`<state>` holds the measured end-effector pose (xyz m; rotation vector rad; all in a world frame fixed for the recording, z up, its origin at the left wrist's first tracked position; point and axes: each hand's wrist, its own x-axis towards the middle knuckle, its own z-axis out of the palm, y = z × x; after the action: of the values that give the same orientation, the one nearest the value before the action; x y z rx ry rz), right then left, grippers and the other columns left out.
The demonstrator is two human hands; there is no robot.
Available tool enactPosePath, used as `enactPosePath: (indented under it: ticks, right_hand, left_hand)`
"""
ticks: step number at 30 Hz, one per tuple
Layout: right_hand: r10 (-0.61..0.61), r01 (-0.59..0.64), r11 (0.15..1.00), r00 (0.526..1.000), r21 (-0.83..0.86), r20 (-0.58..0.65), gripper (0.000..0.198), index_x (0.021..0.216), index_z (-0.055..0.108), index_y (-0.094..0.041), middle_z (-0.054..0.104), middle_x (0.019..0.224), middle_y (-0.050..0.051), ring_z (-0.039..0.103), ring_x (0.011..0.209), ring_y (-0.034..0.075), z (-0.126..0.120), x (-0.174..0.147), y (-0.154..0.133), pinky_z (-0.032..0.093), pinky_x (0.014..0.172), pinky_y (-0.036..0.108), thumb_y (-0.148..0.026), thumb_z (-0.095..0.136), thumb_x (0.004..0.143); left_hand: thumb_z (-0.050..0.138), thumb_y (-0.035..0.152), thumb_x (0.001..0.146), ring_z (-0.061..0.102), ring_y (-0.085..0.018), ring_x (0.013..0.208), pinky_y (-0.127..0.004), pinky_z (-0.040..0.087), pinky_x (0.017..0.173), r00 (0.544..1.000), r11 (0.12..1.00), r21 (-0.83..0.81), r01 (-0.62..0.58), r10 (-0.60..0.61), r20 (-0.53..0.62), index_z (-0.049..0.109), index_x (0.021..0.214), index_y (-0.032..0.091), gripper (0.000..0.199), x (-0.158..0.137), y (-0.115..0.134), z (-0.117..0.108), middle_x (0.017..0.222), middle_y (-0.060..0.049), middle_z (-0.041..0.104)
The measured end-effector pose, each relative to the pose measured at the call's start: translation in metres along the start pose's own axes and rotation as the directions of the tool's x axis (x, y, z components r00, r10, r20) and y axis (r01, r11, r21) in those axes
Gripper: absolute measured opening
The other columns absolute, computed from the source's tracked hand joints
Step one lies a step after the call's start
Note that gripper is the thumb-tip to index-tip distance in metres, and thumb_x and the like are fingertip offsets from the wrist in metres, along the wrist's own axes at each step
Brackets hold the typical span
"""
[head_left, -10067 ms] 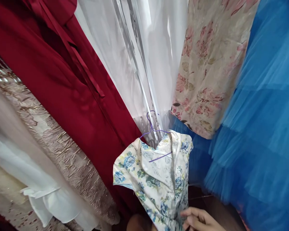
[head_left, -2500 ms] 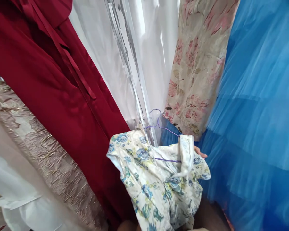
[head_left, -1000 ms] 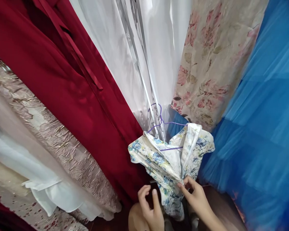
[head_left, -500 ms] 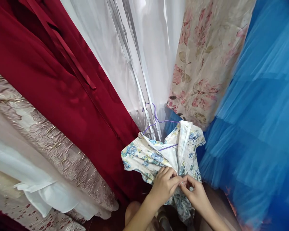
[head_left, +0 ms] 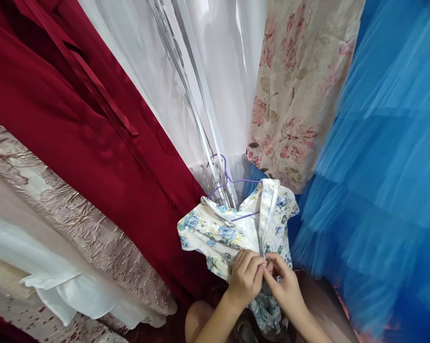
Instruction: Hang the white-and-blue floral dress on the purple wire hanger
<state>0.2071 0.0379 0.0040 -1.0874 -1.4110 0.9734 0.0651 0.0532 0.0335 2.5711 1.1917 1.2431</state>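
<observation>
A white dress with blue and yellow flowers (head_left: 225,233) hangs on a thin purple wire hanger (head_left: 226,177) in front of me. Its front opening is parted below the neck, where a closure strip (head_left: 262,238) runs down between the two edges. My left hand (head_left: 247,276) pinches the cloth at the lower end of this opening. Right beside it, fingertips nearly touching, my right hand (head_left: 279,278) is closed in a pinch on the other edge. Whatever small part lies between the fingertips is hidden. Below my hands the skirt hangs bunched between my knees.
A metal rail (head_left: 200,105) slopes down behind the hanger. Long garments hang around: a red one (head_left: 104,138) and a textured pink one (head_left: 79,205) at left, a white one (head_left: 132,85) behind, a floral one (head_left: 290,95) and blue tulle (head_left: 375,157) at right.
The dress and hanger sit slightly further left in view, along with the background. Both hands stay at the opening, their fingertips now closer together and the right fingers shifted slightly.
</observation>
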Motion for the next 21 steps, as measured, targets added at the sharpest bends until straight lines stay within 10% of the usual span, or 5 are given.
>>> enactPosePath:
  ticks: [13, 21]
  right_hand:
    - [-0.152, 0.139, 0.984, 0.981, -0.107, -0.119, 0.026, 0.067, 0.050, -0.022, 0.043, 0.064, -0.002, 0.043, 0.059, 0.017, 0.000, -0.009, -0.005, 0.036, 0.058, 0.029, -0.029, 0.059, 0.091]
    - [-0.104, 0.102, 0.987, 0.995, -0.121, -0.007, 0.032, 0.065, 0.042, -0.022, 0.042, 0.064, -0.002, 0.044, 0.060, 0.017, 0.000, -0.020, -0.005, 0.034, 0.059, 0.029, -0.032, 0.058, 0.091]
  left_hand:
    - [0.049, 0.010, 0.090, 0.056, -0.020, 0.080, -0.035, 0.042, 0.076, 0.991, 0.998, 0.055, 0.041, -0.034, -0.129, 0.058, 0.090, 0.020, 0.013, 0.008, 0.011, -0.007, 0.081, -0.005, 0.062]
    - [0.056, 0.014, 0.091, 0.056, -0.020, 0.087, -0.037, 0.041, 0.083, 0.919, 0.971, 0.217, 0.095, -0.001, -0.394, 0.061, 0.088, 0.019, 0.007, 0.095, -0.018, -0.058, 0.085, -0.005, 0.066]
